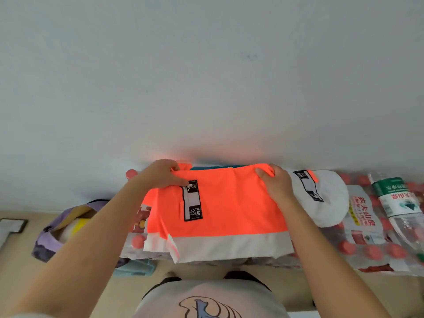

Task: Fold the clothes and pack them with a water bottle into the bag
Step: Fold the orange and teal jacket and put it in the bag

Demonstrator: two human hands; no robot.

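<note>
Left hand: the left hand (160,173) pinches the far left corner of the orange garment (220,203), fingers curled over the fold, thumb on top.
Right hand: the right hand (276,183) grips the far right corner of the same garment, thumb on the upper face, fingers curled behind the edge.
Garment: bright orange with a white band along the near hem and a black-and-white patch reading "TEAM"; it lies partly folded, a left flap turned inward, its far edge held by both hands close to the wall (206,76).
Support: the garment rests on shrink-wrapped packs of bottles (364,244) with red caps, which serve as the work surface.
Second item: a white garment (325,198) with a matching patch and a small orange part lies just right of the orange one, touching the right hand's wrist area.
Water bottle: a clear water bottle (397,203) with a green-and-white label lies on its side at the far right of the packs.
Bag: a purple bag (52,237) sits on the floor at the left, mouth open, with white and yellow contents visible.
Person: a light shirt with a printed design at the bottom edge.
</note>
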